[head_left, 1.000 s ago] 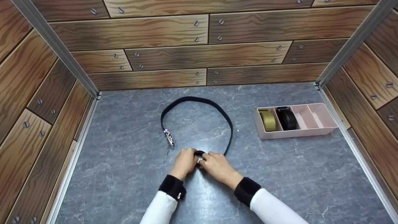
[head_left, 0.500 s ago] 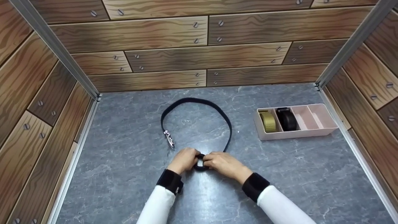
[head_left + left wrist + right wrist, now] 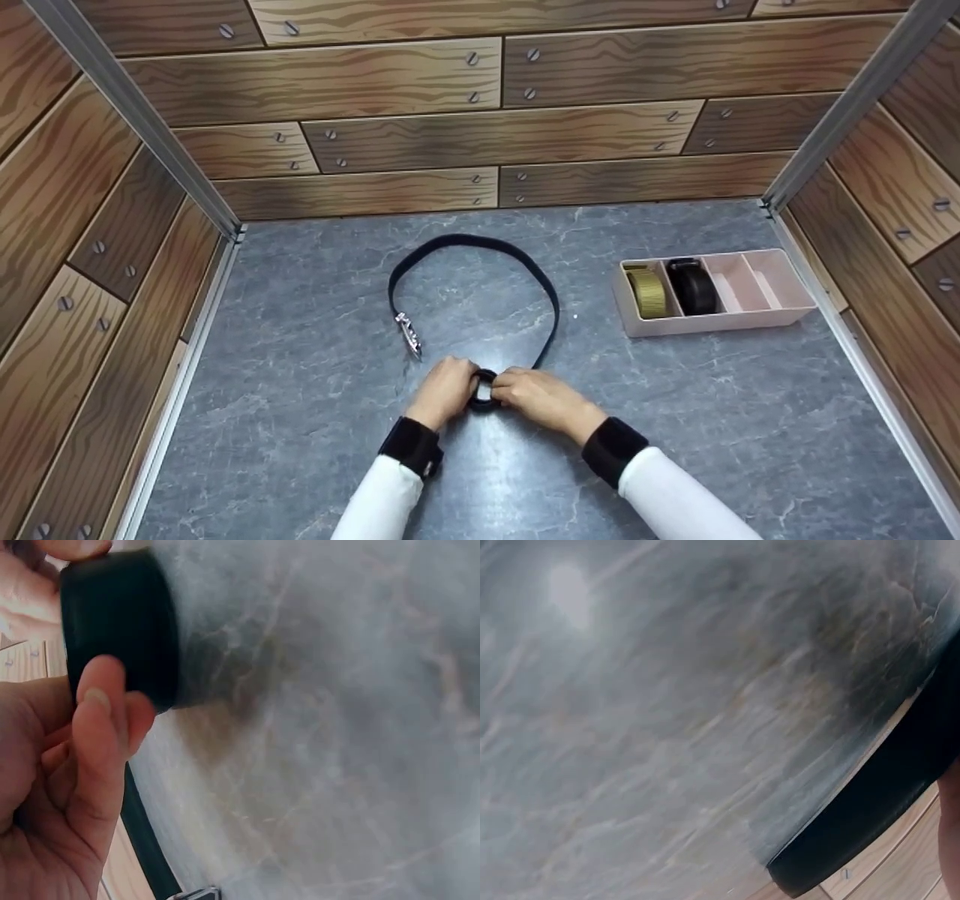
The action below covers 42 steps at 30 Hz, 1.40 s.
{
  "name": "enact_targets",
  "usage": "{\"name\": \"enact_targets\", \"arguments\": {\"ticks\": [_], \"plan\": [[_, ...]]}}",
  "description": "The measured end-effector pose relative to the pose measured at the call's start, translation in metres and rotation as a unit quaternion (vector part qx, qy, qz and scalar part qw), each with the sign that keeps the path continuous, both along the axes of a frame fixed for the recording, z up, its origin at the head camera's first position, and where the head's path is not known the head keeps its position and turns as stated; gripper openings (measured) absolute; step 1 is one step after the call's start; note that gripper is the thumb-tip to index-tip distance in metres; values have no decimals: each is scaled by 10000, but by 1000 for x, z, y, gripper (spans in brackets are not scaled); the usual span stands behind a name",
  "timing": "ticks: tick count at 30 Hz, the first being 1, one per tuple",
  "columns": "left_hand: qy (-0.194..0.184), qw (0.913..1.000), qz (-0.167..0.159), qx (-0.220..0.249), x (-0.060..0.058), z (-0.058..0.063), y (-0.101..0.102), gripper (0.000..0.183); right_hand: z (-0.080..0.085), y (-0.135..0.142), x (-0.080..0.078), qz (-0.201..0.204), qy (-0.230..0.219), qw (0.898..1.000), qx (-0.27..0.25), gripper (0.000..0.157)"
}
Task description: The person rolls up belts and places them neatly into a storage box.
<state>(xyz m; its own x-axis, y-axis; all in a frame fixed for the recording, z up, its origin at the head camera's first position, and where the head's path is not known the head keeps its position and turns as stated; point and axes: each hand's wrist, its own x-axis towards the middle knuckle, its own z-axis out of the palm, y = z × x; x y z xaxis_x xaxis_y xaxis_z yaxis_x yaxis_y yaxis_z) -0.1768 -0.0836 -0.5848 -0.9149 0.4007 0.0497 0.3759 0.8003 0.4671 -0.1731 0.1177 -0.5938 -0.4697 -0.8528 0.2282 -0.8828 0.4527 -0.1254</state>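
A black belt [image 3: 517, 251] curves in a wide loop across the grey surface, its silver buckle [image 3: 409, 335] lying at the left end. Its near end is wound into a small hollow coil [image 3: 484, 406] standing on edge between the two hands. My left hand [image 3: 444, 391] pinches the coil from the left; in the left wrist view its fingers [image 3: 101, 716] lie against the smooth outer side. From the right, my right hand [image 3: 546, 394] grips the coil with fingertips at its inner edge. The right wrist view shows the strap [image 3: 862, 802] running off, with only a sliver of hand.
A pink divided box [image 3: 712, 324] stands at the right, holding a rolled yellow strap [image 3: 648, 292] and a rolled black belt [image 3: 694, 289] in its left compartments. Wood-patterned walls [image 3: 397, 142] with metal corner rails enclose the surface on the left, back and right.
The right hand has shifted slightly right and its fingers have changed their hold. The coil's round opening shows more plainly between the hands. The loop's right side has drawn in a little.
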Motion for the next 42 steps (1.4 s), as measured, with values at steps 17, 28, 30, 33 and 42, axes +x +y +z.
{"name": "enact_targets", "arguments": {"ticks": [17,28,30,33,42], "plan": [[53,9998,158,-67,-1,0,-5,27,-5,-9,0,184,801,9966,-48,12],[255,9943,993,277,8,-9,-1,27,-8,-14,6,-108,774,9967,-225,13],[231,9909,1284,332,10,-8,1,27,-8,-16,8,-252,868,9957,-223,14],[123,9893,1425,301,11,-5,2,25,-6,-18,9,-331,920,9952,-95,15],[168,9995,263,-74,5,-4,-3,23,4,-10,-2,316,298,9990,142,17]]}}
